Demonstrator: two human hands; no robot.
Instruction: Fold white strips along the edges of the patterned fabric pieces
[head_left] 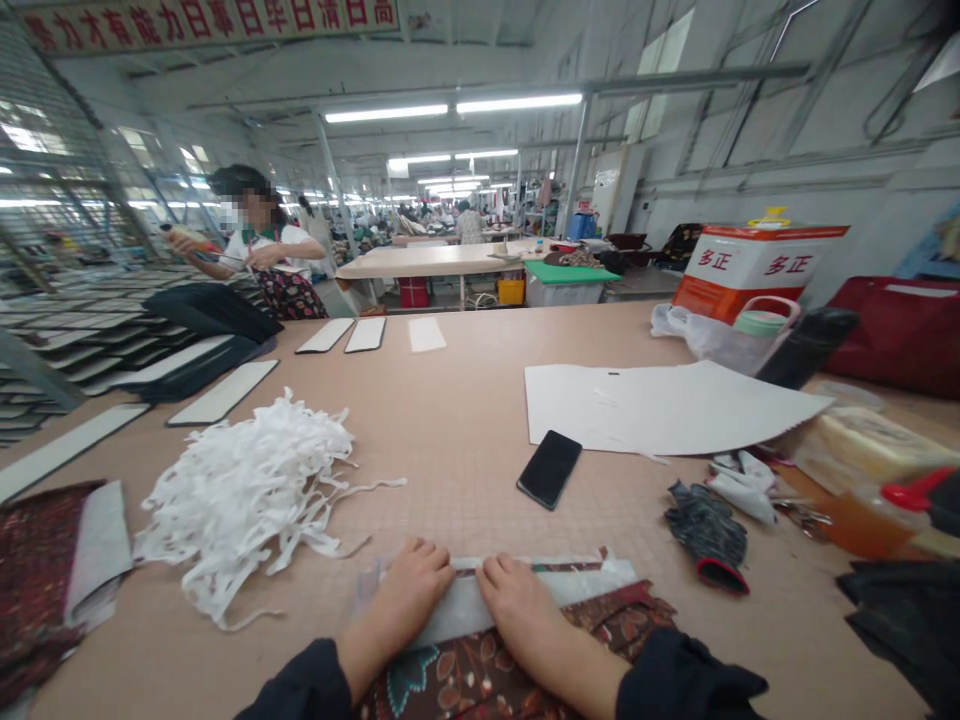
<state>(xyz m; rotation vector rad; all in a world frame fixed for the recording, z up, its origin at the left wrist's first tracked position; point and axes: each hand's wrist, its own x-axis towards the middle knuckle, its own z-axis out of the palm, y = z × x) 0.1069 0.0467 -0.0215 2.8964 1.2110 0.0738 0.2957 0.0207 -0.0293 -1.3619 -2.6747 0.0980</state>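
A brown printed fabric piece (457, 675) with leaf and flower motifs lies at the table's near edge. A whitish backing strip (559, 583) runs along its far side, and a narrow band of the print shows folded over there. My left hand (412, 585) has its fingers curled down onto this folded edge. Close beside it on the right, my right hand (517, 600) grips the same edge, fingers bent and pressed together. The fingertips and thumbs are partly hidden. A heap of white narrow strips (247, 490) sits left of my hands.
A black phone (550, 469) and a large white sheet (660, 405) lie ahead. Right are a dark glove (706, 535), a bottle (877, 515) and a red-white can (757, 270). More printed fabric (41, 570) is left. A co-worker (262, 240) stands beyond the pale panels (225, 392).
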